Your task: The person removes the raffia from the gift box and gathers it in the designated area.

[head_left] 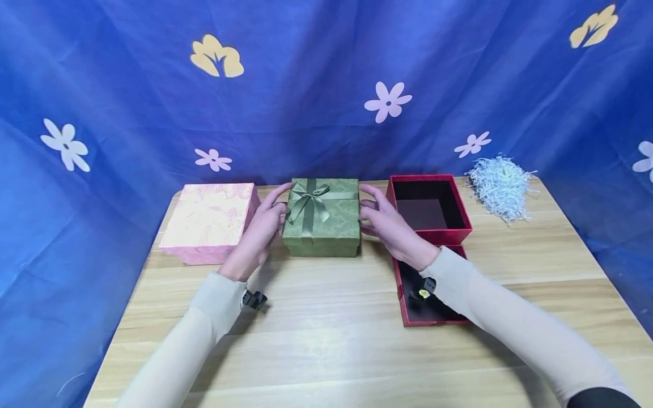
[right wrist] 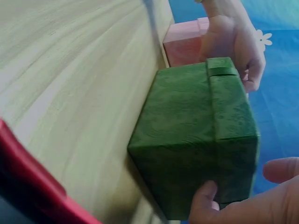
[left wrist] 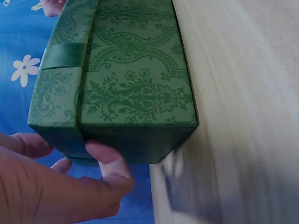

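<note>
A green gift box (head_left: 336,226), patterned and tied with a satin ribbon bow on its lid, stands on the table between my two hands. My left hand (head_left: 262,226) holds its left side. In the left wrist view the thumb (left wrist: 110,161) presses close to the lower edge of the lid, with the other fingers farther along that side. Opposite, my right hand (head_left: 390,226) holds the right side, its thumb (right wrist: 205,196) against the box wall in the right wrist view. The lid sits on the box.
Left of my left hand is a pink patterned box (head_left: 209,218) with its lid on. To the right stands a red box (head_left: 444,236) without a lid, its dark inside showing. A red tray-like lid (head_left: 433,323) lies before it, under my right forearm. Light-blue shredded paper (head_left: 500,187) is heaped at the back right.
</note>
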`<state>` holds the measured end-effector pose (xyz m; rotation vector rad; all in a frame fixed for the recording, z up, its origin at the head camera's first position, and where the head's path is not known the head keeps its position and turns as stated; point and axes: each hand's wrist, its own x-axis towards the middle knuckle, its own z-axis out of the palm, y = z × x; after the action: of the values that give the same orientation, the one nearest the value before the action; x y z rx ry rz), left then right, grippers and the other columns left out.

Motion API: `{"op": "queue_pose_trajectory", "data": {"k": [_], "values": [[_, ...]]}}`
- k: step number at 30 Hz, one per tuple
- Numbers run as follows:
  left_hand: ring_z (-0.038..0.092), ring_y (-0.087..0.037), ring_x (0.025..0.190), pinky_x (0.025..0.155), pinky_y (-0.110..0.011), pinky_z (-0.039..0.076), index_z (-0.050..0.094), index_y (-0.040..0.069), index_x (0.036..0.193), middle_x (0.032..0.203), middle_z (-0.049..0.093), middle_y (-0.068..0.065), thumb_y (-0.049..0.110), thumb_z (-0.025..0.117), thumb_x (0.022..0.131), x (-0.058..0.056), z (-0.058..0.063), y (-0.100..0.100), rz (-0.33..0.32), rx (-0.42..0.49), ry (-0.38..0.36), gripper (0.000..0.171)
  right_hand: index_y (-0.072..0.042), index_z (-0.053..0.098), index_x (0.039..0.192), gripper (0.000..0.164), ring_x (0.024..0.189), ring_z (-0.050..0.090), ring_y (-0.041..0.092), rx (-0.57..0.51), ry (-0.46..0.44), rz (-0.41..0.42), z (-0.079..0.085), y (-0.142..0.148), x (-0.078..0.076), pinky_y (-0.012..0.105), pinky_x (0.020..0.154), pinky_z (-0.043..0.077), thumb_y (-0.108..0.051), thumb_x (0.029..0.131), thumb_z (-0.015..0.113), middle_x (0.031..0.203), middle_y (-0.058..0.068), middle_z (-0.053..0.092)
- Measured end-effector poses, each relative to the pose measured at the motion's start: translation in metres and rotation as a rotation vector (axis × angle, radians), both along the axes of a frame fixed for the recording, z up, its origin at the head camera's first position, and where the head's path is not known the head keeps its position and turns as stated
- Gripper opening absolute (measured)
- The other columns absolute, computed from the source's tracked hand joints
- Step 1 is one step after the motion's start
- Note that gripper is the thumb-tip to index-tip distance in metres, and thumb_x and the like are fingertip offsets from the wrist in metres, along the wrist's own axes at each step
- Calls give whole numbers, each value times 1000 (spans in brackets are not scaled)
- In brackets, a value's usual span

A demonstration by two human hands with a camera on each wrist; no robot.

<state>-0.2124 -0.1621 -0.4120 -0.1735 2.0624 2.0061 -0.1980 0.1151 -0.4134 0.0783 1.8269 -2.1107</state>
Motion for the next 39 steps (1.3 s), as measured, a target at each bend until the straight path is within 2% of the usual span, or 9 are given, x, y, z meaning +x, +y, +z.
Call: {"op": "queue_pose_trajectory", "data": {"k": [8,11,13,18,21,26,32,39], "values": [[37,-6,70,55,-18,33,46,27,168,101,43,1,2,44,104,-3,-3,-6,-15,54,10,68,-24,36,169,85,92,50,21,39,23,-14,-6,-7,-4,41,90,46,1,91,57,149,15,37],[36,-5,69,53,-18,32,46,26,168,105,43,0,2,43,104,-5,-4,-7,-30,61,16,68,-24,37,169,84,86,47,20,29,11,-8,-6,-8,-6,40,88,45,1,91,57,148,13,35],[35,-4,69,53,-18,31,45,25,168,114,45,-2,1,42,104,-6,-4,-7,-41,59,26,68,-24,36,169,84,84,45,20,15,4,-4,-6,-7,-6,39,87,44,1,91,57,148,12,34],[38,-4,69,52,-18,33,44,23,169,150,44,-10,0,42,103,-7,-4,-8,-48,51,37,70,-23,35,169,84,84,44,20,3,13,15,-5,-7,-5,40,88,43,1,92,57,149,10,33],[40,-5,72,54,-17,34,45,24,169,160,42,-11,0,43,102,-5,-4,-9,-41,52,30,71,-22,35,170,84,84,46,19,12,25,25,-6,-7,-4,39,88,43,0,92,57,151,11,33],[42,-6,75,56,-17,36,45,25,169,162,43,-8,2,44,105,-1,-2,-10,-34,52,32,68,-23,36,170,85,86,48,19,16,42,29,-5,-8,-3,37,89,45,1,91,57,156,13,32],[42,-6,76,57,-18,37,44,25,169,162,43,-9,3,45,106,1,1,-9,-33,66,41,67,-23,37,170,85,101,53,20,25,72,27,-3,-6,-5,40,92,48,1,91,57,157,13,34],[42,-6,74,59,-19,38,42,24,170,163,41,-9,2,45,108,0,6,-7,-47,90,68,65,-26,41,168,81,93,51,19,40,117,28,4,-2,-7,40,88,45,0,93,56,155,10,37]]}}
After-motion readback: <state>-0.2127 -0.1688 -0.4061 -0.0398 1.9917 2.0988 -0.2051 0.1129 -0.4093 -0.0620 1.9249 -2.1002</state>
